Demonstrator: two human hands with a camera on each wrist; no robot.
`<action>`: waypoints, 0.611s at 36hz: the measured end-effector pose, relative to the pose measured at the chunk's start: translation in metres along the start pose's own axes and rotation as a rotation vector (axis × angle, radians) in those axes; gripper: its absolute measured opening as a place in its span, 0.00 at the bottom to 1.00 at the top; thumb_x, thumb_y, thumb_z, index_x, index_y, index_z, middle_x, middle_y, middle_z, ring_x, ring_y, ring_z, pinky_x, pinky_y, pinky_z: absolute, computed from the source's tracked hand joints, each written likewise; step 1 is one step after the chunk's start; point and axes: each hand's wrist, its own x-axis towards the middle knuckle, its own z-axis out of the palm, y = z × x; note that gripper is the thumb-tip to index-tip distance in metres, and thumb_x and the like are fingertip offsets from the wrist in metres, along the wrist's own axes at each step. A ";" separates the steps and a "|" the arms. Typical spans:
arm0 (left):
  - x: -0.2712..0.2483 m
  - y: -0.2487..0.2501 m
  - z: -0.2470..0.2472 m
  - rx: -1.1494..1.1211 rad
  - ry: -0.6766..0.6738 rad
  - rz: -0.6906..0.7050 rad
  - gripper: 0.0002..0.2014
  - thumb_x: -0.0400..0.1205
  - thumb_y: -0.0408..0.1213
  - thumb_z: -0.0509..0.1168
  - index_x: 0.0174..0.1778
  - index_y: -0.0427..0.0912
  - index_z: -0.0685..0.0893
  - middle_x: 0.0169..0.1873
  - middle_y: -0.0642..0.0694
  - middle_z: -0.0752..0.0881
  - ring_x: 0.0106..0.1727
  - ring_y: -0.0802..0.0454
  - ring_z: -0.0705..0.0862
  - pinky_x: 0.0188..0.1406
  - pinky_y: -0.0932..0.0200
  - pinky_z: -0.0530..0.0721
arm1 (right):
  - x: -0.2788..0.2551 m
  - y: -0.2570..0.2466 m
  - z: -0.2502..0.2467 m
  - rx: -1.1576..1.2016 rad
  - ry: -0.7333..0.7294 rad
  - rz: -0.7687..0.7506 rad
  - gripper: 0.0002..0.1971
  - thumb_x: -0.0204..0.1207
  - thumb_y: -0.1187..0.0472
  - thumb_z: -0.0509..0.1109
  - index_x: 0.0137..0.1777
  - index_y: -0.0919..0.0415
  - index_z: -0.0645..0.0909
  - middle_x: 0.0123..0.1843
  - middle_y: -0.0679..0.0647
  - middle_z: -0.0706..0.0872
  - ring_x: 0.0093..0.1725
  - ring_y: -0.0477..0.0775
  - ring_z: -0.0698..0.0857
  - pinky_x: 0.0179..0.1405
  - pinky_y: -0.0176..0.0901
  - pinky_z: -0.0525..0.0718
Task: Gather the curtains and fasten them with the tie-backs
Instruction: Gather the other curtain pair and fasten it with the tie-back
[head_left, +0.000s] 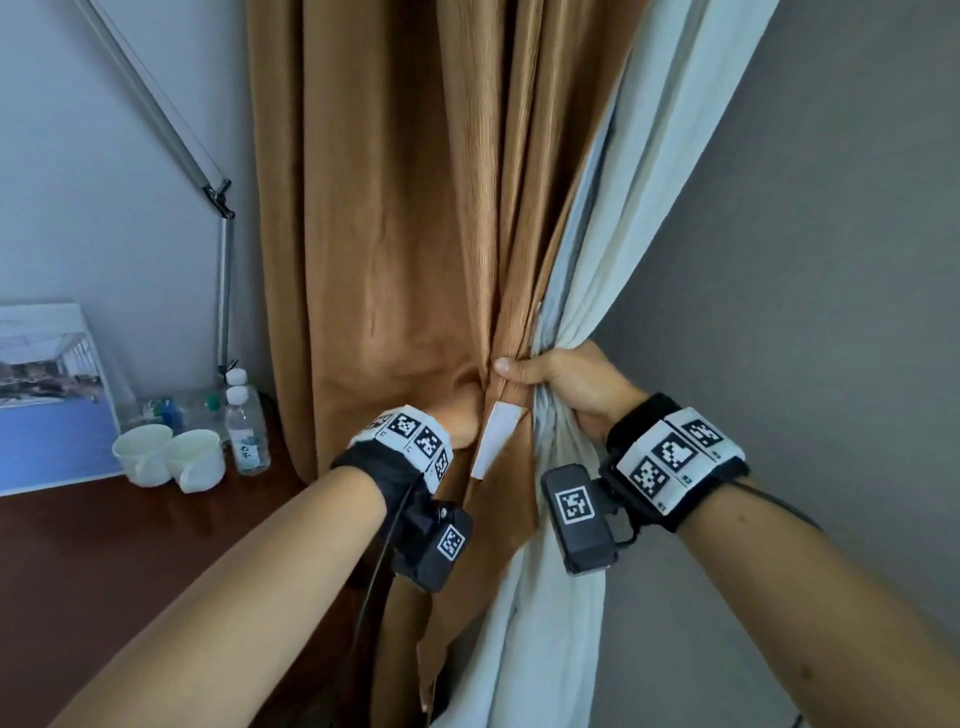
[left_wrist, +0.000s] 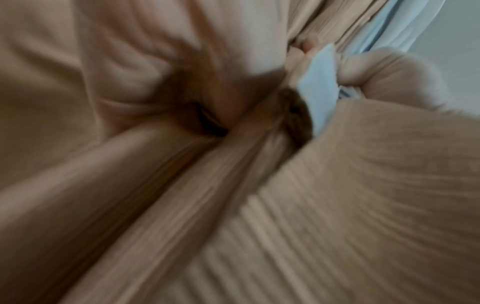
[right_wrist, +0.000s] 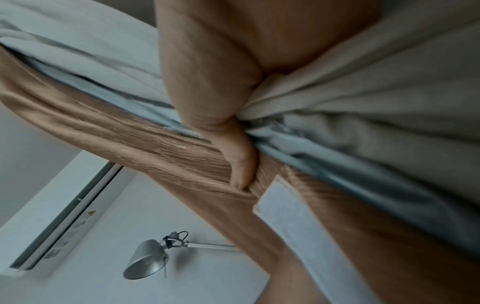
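A brown curtain (head_left: 395, 234) hangs in the middle, with a white curtain (head_left: 613, 249) on its right. My right hand (head_left: 563, 379) grips both gathered together, thumb (right_wrist: 241, 166) pressed on the ribbed brown fabric. A white rectangular patch (head_left: 496, 439) on a ribbed brown strip hangs just under that thumb. The patch (right_wrist: 283, 207) also shows in the right wrist view. My left hand (head_left: 460, 431) reaches into a brown fold left of the patch, and its fingers are hidden. The left wrist view is blurred, showing brown folds, the patch (left_wrist: 317, 88) and my right hand (left_wrist: 376, 78).
A dark wooden desk (head_left: 130, 551) stands at the left with two white cups (head_left: 166, 457), water bottles (head_left: 244, 431) and a leaning picture (head_left: 47, 395). A silver lamp arm (head_left: 223, 270) rises beside the curtain. A grey wall (head_left: 810, 312) lies to the right.
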 end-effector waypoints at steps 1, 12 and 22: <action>0.000 0.007 0.002 -0.051 -0.011 0.017 0.21 0.91 0.31 0.49 0.82 0.31 0.64 0.82 0.34 0.65 0.83 0.38 0.64 0.82 0.52 0.58 | 0.001 0.000 -0.002 -0.003 0.029 -0.005 0.22 0.61 0.72 0.82 0.58 0.66 0.86 0.51 0.58 0.92 0.53 0.60 0.91 0.60 0.57 0.86; 0.021 -0.016 -0.068 -0.224 0.097 -0.130 0.19 0.67 0.47 0.83 0.50 0.47 0.87 0.52 0.49 0.88 0.58 0.51 0.86 0.67 0.55 0.81 | 0.011 -0.005 -0.022 0.025 0.120 0.020 0.18 0.64 0.75 0.80 0.55 0.67 0.86 0.50 0.60 0.92 0.50 0.60 0.91 0.54 0.52 0.89; 0.031 0.003 -0.085 -0.660 0.328 -0.103 0.46 0.78 0.64 0.64 0.87 0.51 0.51 0.85 0.46 0.57 0.84 0.45 0.61 0.83 0.44 0.60 | 0.026 -0.005 0.016 0.056 0.067 0.042 0.18 0.64 0.76 0.79 0.55 0.71 0.86 0.47 0.61 0.92 0.48 0.61 0.91 0.56 0.55 0.88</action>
